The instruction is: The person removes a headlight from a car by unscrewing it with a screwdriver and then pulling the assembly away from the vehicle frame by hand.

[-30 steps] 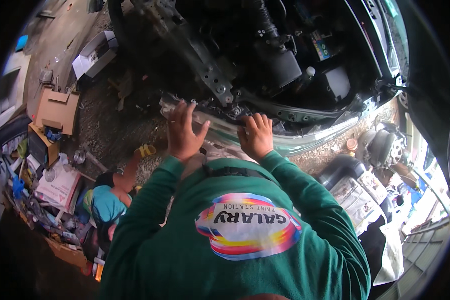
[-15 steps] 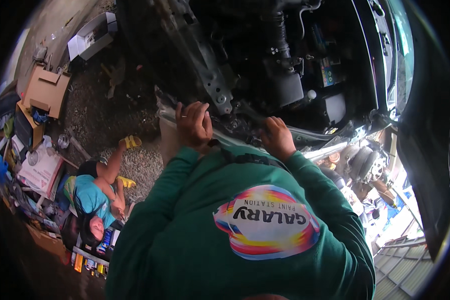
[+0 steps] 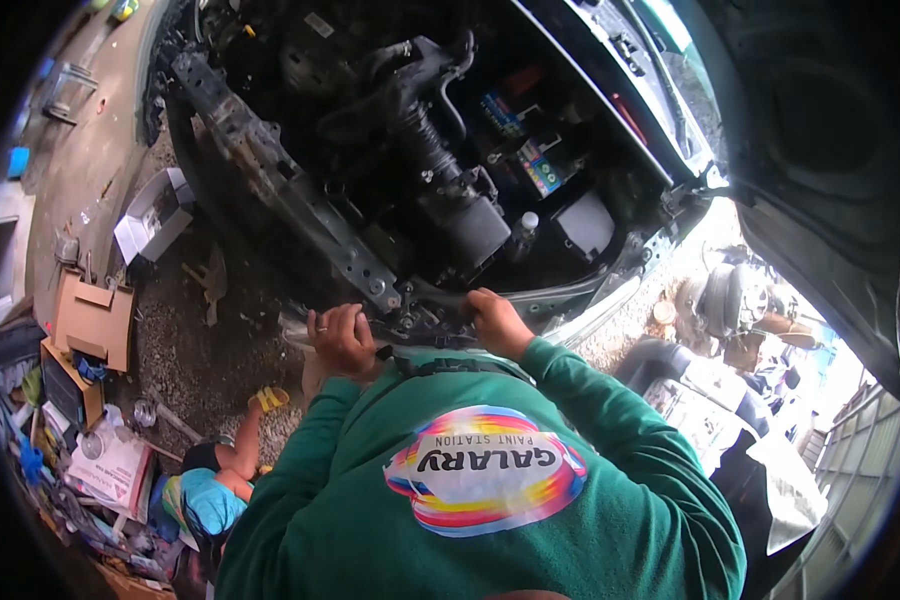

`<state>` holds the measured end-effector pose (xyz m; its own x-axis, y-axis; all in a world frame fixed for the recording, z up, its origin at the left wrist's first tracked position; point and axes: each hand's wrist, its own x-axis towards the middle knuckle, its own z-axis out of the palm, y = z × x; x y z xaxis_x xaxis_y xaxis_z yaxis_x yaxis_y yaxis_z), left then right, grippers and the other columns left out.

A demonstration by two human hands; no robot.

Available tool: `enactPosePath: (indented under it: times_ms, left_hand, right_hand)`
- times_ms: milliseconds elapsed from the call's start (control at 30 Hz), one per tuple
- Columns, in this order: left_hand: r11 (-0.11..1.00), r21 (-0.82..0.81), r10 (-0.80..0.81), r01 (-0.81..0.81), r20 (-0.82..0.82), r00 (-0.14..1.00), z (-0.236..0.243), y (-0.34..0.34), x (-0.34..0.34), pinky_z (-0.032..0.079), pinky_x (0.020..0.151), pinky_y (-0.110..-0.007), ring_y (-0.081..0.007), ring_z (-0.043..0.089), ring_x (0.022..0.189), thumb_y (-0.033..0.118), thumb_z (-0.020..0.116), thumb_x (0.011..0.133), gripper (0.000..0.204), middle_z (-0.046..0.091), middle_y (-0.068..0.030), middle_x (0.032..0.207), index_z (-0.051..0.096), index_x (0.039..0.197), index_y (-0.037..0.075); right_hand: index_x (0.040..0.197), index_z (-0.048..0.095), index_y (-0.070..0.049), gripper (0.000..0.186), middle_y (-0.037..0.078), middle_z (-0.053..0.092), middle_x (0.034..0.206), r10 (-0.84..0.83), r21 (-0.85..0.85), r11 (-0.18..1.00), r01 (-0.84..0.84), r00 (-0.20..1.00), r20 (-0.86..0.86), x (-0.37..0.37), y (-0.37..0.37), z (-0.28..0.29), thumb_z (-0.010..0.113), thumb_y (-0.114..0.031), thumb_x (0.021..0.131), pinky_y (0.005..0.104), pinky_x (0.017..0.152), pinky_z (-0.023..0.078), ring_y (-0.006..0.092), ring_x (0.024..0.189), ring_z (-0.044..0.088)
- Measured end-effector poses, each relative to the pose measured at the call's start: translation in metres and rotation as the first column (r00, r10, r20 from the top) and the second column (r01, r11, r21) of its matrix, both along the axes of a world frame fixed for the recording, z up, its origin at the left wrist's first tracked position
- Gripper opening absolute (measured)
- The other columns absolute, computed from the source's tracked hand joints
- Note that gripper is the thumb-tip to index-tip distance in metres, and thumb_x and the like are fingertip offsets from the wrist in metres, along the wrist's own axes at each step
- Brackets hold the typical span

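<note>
My left hand [image 3: 340,345] has its fingers curled over the front edge of a car's body, on a pale trim piece [image 3: 295,325] at the lower left of the engine bay. My right hand [image 3: 500,330] is closed on the same front edge, farther right, its fingertips by a dark strip [image 3: 545,298]. Between them are a dark latch area [image 3: 415,320] and the end of a metal crossmember [image 3: 360,265] with holes. Behind lie a black box [image 3: 470,230], a ribbed hose [image 3: 425,140] and a battery [image 3: 540,170]. What exactly each set of fingertips grips is partly hidden.
A person [image 3: 220,490] in a turquoise shirt is low at the lower left, near cardboard boxes [image 3: 90,320] and clutter. A white box [image 3: 153,215] lies on the ground at left. The raised hood [image 3: 820,200] is at the right, above a wheel [image 3: 730,300] and assorted parts.
The fingers of both my hands have curled from a spread pose onto the edge. The view has shifted, so more of the engine bay shows and my hands appear lower.
</note>
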<state>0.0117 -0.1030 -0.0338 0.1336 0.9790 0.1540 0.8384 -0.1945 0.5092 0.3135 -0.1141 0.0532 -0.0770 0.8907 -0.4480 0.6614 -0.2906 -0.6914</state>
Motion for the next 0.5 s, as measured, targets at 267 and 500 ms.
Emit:
enactPosePath:
  times_ms: [267, 500]
  left_hand:
    - [1.000, -0.001, -0.026, 0.026, -0.008, 1.000, 0.002, 0.000, 0.017, 0.032, 0.123, -0.055, -0.0266, 0.066, 0.116, 0.022, 0.062, 0.100, 0.015, 0.075, -0.0020, 0.113, 0.073, 0.108, 0.015]
    - [1.000, -0.014, 0.004, -0.004, 0.032, 0.999, 0.013, 0.003, -0.001, 0.034, 0.119, -0.057, -0.0306, 0.067, 0.111, 0.024, 0.061, 0.100, 0.017, 0.076, -0.0041, 0.107, 0.074, 0.104, 0.014]
  right_hand:
    - [0.105, 0.067, -0.001, 0.017, 0.026, 0.072, 0.100, -0.240, -0.060, 0.968, 0.242, 0.970, 0.036, 0.035, -0.029, 0.013, 0.057, -0.005, 0.093, 0.0495, 0.090, 0.055, 0.0463, 0.103, 0.070]
    - [0.107, 0.067, -0.002, 0.017, 0.026, 0.071, 0.106, 0.055, 0.036, 0.998, -0.058, 0.995, 0.085, 0.014, -0.028, -0.001, 0.059, -0.010, 0.094, 0.0540, 0.091, 0.053, 0.0489, 0.105, 0.067]
